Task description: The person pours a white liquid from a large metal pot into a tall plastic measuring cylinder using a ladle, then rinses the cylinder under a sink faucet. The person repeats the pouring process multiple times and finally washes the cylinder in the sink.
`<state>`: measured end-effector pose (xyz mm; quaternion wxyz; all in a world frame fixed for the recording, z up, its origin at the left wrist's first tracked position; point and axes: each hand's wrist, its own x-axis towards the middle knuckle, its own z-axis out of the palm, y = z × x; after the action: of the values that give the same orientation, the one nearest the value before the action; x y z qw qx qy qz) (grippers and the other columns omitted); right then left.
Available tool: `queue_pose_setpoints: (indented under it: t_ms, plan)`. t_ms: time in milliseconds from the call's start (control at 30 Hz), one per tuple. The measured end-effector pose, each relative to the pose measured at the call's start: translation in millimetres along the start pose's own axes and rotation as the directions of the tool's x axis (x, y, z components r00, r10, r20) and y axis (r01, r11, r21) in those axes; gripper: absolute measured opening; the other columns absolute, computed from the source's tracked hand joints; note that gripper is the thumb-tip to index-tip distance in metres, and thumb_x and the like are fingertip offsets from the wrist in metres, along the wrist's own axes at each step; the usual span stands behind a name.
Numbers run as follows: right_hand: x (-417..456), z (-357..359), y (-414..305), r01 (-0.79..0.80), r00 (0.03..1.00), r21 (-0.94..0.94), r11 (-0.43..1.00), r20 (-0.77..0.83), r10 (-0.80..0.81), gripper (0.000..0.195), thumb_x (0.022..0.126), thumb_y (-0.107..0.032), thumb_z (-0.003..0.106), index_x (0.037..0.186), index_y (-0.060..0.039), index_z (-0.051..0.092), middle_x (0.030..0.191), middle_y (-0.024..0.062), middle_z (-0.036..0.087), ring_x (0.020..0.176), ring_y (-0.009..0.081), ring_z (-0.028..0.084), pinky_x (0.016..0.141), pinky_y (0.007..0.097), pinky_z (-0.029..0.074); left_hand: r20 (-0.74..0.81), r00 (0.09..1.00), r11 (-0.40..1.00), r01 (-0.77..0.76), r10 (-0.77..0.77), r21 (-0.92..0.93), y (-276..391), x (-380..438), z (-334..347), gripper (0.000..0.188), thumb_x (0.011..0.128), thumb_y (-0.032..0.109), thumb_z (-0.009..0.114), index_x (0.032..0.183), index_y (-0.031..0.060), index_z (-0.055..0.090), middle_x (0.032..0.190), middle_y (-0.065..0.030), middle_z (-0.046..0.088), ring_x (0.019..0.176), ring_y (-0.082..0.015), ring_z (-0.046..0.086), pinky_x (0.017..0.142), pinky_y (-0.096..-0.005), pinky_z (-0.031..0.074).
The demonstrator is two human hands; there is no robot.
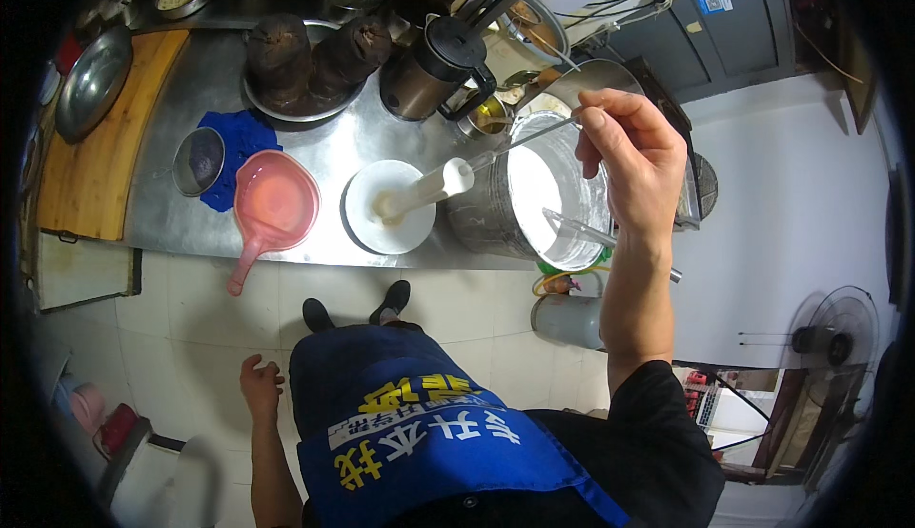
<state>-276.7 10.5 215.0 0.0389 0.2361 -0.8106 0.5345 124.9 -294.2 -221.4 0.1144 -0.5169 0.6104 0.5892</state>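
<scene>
My right hand [632, 149] pinches the upper end of a thin clear rod [536, 138], perhaps a glass hydrometer, between thumb and fingertips. The rod slants down to the left, its thicker lower part at the mouth of a clear cylinder [429, 186] that holds whitish liquid. This cylinder stands in a white bowl [407, 238] on the steel table [329, 170]. Below my right hand is a large metal pot [479, 217] with white contents and a metal-handled utensil [582, 228] in it. My left hand [261, 383] hangs beside the blue apron [429, 449], holding nothing, fingers loosely bent.
A pink plastic dipper [277, 199] overhangs the front edge. Left of it, a strainer [199, 162] rests on blue cloth [246, 135]. Behind stand a dark jug [429, 70] and a basin [307, 113] with two brown objects. A gas cylinder [568, 321] is on the floor.
</scene>
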Motion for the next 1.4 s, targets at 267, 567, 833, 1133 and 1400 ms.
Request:
queue_pose_setpoints:
  t_ms: [267,567,833,1133,1400]
  plan:
    - [-7.0,2.1,5.0,-0.004,1.0,-0.005,1.0,0.009,0.005,0.017,0.104,-0.002,0.073,0.119,0.0073,0.074,0.096,0.0107,0.077,0.068,0.0108,0.066,0.056,0.024,0.051,-0.03,0.997,0.997,0.075,-0.075,0.007,-23.4,5.9,-3.8,0.049,0.098,0.012,0.069,0.143,-0.0019,0.056,0.096,-0.0177,0.076,0.072,-0.0222,0.074,0.053,-0.0338,0.056]
    - [-12.6,2.5,7.5,-0.02,1.0,-0.012,1.0,0.022,0.02,0.017,0.103,-0.004,0.075,0.117,0.0065,0.075,0.094,0.0068,0.075,0.072,0.0082,0.068,0.057,0.0212,0.052,-0.06,0.985,0.985,0.166,-0.164,0.042,-52.2,7.9,-9.1,0.05,0.098,0.008,0.068,0.145,-0.0015,0.055,0.097,-0.0182,0.075,0.071,-0.0214,0.073,0.052,-0.0336,0.054]
    - [-13.8,3.0,15.2,-0.007,0.999,-0.006,1.0,0.054,0.007,0.018,0.103,-0.005,0.076,0.118,0.0059,0.076,0.097,0.0077,0.077,0.073,0.0081,0.069,0.058,0.0208,0.053,-0.094,0.971,0.974,0.223,-0.218,0.044,-76.5,5.0,-15.5,0.051,0.098,0.007,0.067,0.146,-0.0032,0.054,0.095,-0.0164,0.073,0.069,-0.0199,0.072,0.051,-0.0335,0.054]
    - [-16.1,7.2,15.5,-0.035,0.999,0.006,0.999,0.038,0.035,0.018,0.103,-0.005,0.076,0.118,0.0058,0.076,0.097,0.0076,0.077,0.073,0.0078,0.069,0.058,0.0205,0.052,-0.086,0.961,0.964,0.265,-0.264,-0.001,-87.6,4.7,-21.4,0.05,0.097,0.007,0.068,0.144,-0.0027,0.054,0.094,-0.0153,0.072,0.067,-0.0182,0.07,0.051,-0.0328,0.053]
    - [-17.0,7.5,15.3,-0.025,0.999,0.0,1.0,0.031,0.025,0.018,0.103,-0.005,0.077,0.118,0.0054,0.076,0.096,0.0068,0.077,0.073,0.0078,0.069,0.057,0.0207,0.052,-0.092,0.965,0.969,0.245,-0.245,-0.015,-89.1,5.3,-20.8,0.053,0.095,0.008,0.068,0.145,-0.0019,0.054,0.096,-0.0157,0.072,0.068,-0.019,0.071,0.052,-0.033,0.053]
